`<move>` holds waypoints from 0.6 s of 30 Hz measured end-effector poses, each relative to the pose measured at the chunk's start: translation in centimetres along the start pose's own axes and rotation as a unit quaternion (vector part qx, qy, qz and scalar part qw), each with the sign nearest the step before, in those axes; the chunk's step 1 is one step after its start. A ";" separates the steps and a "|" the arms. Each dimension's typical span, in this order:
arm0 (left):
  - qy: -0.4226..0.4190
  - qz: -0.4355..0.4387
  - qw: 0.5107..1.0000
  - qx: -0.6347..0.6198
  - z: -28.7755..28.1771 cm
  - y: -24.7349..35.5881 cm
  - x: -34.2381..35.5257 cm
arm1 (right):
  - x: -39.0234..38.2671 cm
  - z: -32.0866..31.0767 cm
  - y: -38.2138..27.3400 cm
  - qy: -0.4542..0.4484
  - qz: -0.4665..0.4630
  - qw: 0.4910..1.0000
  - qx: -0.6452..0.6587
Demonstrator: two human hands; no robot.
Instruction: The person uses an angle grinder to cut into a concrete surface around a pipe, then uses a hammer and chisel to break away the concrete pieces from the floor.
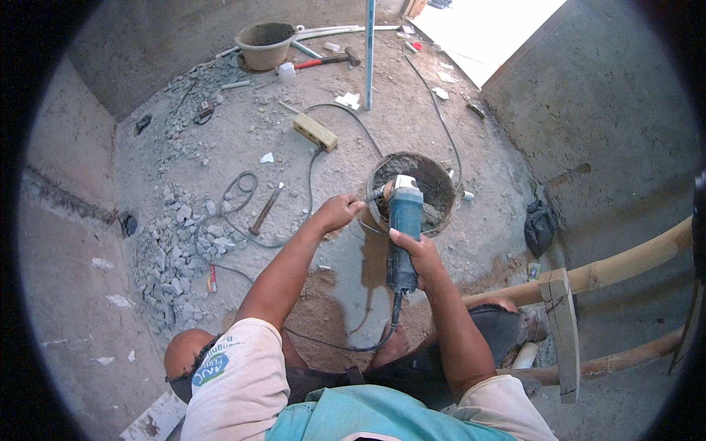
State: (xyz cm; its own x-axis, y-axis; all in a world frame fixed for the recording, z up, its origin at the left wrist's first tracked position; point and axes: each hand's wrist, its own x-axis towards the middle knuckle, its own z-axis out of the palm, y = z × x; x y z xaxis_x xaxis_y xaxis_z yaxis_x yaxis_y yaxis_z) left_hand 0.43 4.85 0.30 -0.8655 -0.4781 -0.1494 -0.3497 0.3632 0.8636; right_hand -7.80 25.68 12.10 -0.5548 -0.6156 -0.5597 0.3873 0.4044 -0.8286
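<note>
My right hand (415,257) grips the body of a teal angle grinder (404,217), held over a round bucket (444,170) of grey, lumpy material. Its white head points away from me and its cord runs down toward my legs. My left hand (337,213) is closed at the left of the grinder's head, on something short beside the bucket's rim that I cannot make out clearly. A yellowish power strip (315,132) lies beyond on the dusty floor, with cords looping from it.
A chisel (265,211) and rubble (176,257) lie on the left; a basin (262,55), hammer (320,62) and pipes are at the back. A vertical blue pipe (369,66) stands mid-back. Bamboo poles (625,257) cross at right. Concrete walls (588,117) flank a bright opening.
</note>
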 end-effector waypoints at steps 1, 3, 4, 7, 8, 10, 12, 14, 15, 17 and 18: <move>0.001 -0.001 1.000 0.002 0.0 0.0 0.0 | 0.0 0.1 0.0 0.001 0.004 1.000 -0.001; 0.008 -0.001 1.000 -0.007 0.1 -0.1 -0.1 | 0.1 0.2 0.0 0.000 0.010 1.000 0.003; 0.013 0.001 1.000 -0.019 0.3 -0.1 -0.2 | 0.1 0.2 0.0 -0.001 0.012 1.000 0.007; 0.014 -0.003 1.000 -0.018 0.4 -0.4 -0.2 | 0.1 0.2 0.0 0.000 0.007 1.000 0.003; 0.011 -0.006 1.000 -0.011 0.4 -0.5 -0.1 | 0.1 0.1 0.1 0.001 0.004 1.000 -0.001; 0.010 -0.010 1.000 -0.008 0.4 -0.4 -0.2 | 0.0 -0.1 0.0 -0.005 0.014 1.000 -0.007; 0.008 -0.015 1.000 -0.005 0.3 -0.3 -0.2 | 0.0 0.0 0.0 -0.003 0.016 1.000 -0.004; 0.006 -0.020 1.000 -0.002 0.2 -0.2 -0.3 | 0.1 0.1 0.3 0.005 0.011 1.000 0.008; 0.011 -0.018 1.000 -0.003 0.2 -0.1 -0.4 | 0.0 0.1 0.3 0.004 0.012 1.000 0.013; 0.020 -0.014 1.000 -0.005 0.3 0.1 -0.5 | -0.2 0.0 0.2 0.003 0.014 1.000 0.023; 0.022 -0.011 1.000 -0.007 0.4 0.0 -0.5 | 0.0 -0.2 0.4 0.001 0.015 1.000 0.019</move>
State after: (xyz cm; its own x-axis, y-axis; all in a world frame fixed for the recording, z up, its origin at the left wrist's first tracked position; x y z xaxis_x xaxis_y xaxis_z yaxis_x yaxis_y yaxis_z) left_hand 0.70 5.41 0.22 -0.8410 -0.5205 -0.1478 -0.3635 0.3412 0.8668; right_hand -7.81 25.98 11.81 -0.5440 -0.6023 -0.5842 0.4317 0.3960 -0.8104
